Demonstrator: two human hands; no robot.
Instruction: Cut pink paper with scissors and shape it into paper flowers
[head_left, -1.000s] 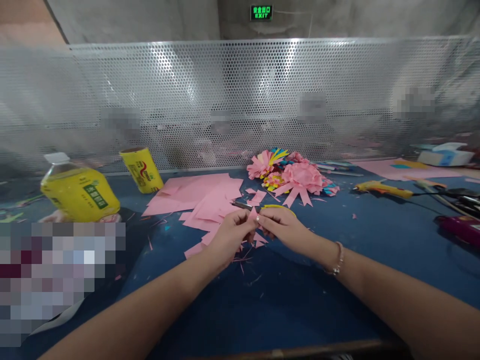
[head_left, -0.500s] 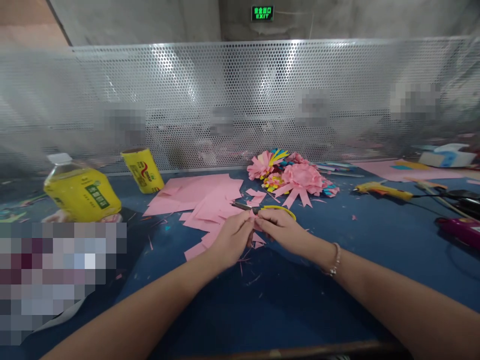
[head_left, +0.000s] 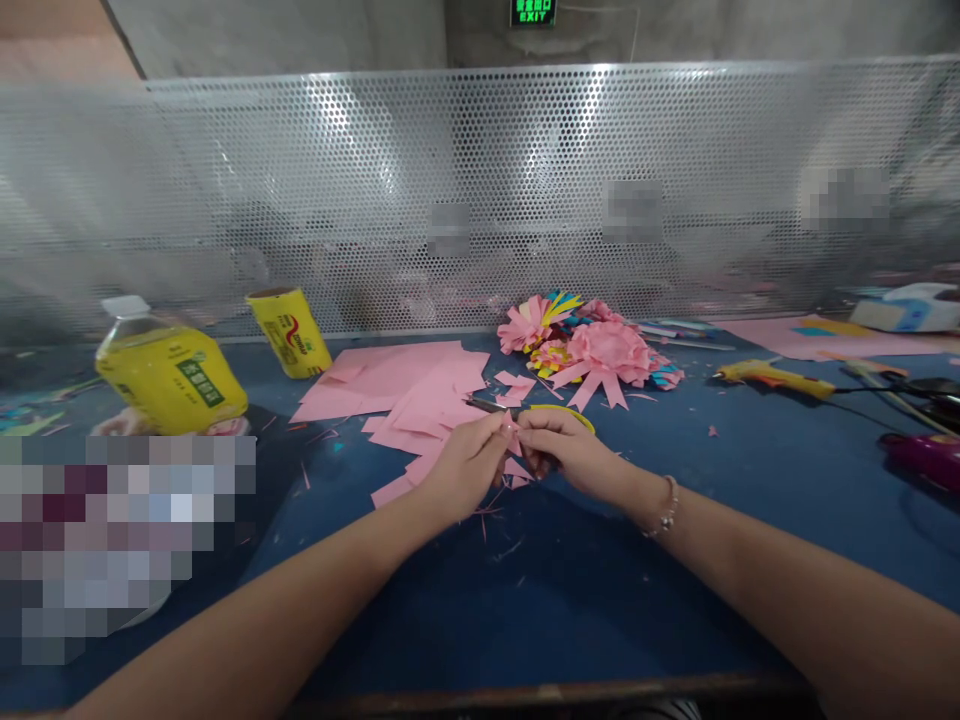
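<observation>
My left hand (head_left: 474,455) and my right hand (head_left: 561,445) meet over the middle of the blue table, fingertips pinched. Between them is a small piece of pink paper (head_left: 514,436), partly hidden by the fingers. Just behind lies a pair of scissors with a yellow handle (head_left: 574,412), its dark blades pointing left and its grip half covered by my right hand. Left of my hands, cut pink paper sheets (head_left: 397,380) overlap in a loose pile. Beyond my right hand rest pink paper flowers (head_left: 609,350) with ribbon-like tails and yellow and blue strips.
At left stand a bottle of yellow liquid (head_left: 172,375) and a yellow canister (head_left: 289,335). A yellow glue gun (head_left: 776,378) with its cord lies at right, near a purple object (head_left: 919,460). A perforated metal screen (head_left: 480,150) closes the table's far side. Paper scraps are scattered about.
My right hand has shifted slightly right, its fingertips a little apart from the left hand's, showing more of the pink paper between them. The view has tilted slightly downward.
</observation>
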